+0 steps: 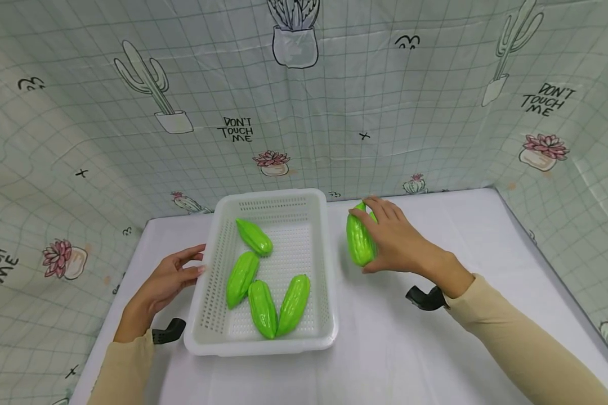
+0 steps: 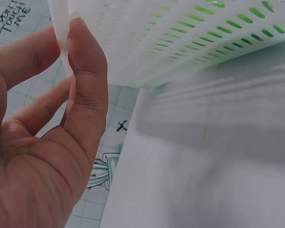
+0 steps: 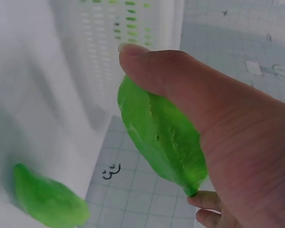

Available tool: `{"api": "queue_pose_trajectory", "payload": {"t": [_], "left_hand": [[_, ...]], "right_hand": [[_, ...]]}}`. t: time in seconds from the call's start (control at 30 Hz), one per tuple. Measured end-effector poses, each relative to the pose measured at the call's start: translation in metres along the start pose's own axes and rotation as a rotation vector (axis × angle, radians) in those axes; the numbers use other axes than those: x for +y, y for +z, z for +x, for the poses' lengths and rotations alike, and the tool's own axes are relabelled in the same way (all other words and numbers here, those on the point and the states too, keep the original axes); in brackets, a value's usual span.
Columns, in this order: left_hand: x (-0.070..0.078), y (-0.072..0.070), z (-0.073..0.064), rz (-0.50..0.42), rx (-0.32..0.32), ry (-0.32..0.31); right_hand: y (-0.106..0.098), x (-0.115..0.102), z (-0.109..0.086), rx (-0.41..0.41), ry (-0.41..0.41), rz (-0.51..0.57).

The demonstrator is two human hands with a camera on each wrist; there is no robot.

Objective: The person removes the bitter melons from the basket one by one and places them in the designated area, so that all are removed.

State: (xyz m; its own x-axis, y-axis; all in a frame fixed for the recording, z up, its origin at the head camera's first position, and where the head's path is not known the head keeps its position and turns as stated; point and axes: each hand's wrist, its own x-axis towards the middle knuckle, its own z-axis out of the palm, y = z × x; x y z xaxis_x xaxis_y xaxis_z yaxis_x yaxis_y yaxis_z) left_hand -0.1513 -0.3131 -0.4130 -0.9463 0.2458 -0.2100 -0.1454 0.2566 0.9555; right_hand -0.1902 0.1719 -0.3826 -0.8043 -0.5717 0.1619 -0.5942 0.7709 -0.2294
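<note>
A white plastic basket (image 1: 263, 346) stands on the table with several green bitter melons (image 1: 294, 304) lying in it. At its left side, my left hand (image 1: 169, 278) pinches the rim (image 2: 61, 35) between thumb and fingers. To the right of the basket, my right hand (image 1: 402, 239) grips another bitter melon (image 1: 358, 239), thumb on one end and fingertips at the stem end. The right wrist view shows this held bitter melon (image 3: 161, 137) apart from the tabletop. A further bitter melon (image 3: 50, 197) lies on the table there; in the head view the hand mostly hides it.
White cloth covers the table (image 1: 385, 349). Behind and at both sides hangs a gridded curtain (image 1: 324, 124) printed with cacti and lettering. A black device (image 1: 168, 332) sits at the left wrist, and another black device (image 1: 425, 298) at the right wrist.
</note>
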Motion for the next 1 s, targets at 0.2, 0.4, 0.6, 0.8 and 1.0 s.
{"api": "queue_pose_trajectory", "payload": {"t": [0.2,0.4,0.6,0.8,1.0], "left_hand": [[0.002,0.001,0.0,-0.005,-0.002,-0.003],[0.002,0.001,0.0,-0.002,0.004,-0.007],[0.001,0.001,0.0,-0.001,0.006,-0.009],[0.0,0.001,0.0,-0.002,0.008,-0.01],[-0.001,0.001,0.001,-0.007,-0.002,-0.001]], "right_hand": [[0.003,0.013,-0.008,-0.011,0.012,0.002],[0.008,0.027,-0.014,-0.02,0.031,0.003],[0.011,0.04,-0.019,-0.032,0.057,0.005],[0.014,0.054,-0.022,-0.063,0.103,0.028],[0.017,0.071,-0.025,-0.065,0.119,0.031]]}}
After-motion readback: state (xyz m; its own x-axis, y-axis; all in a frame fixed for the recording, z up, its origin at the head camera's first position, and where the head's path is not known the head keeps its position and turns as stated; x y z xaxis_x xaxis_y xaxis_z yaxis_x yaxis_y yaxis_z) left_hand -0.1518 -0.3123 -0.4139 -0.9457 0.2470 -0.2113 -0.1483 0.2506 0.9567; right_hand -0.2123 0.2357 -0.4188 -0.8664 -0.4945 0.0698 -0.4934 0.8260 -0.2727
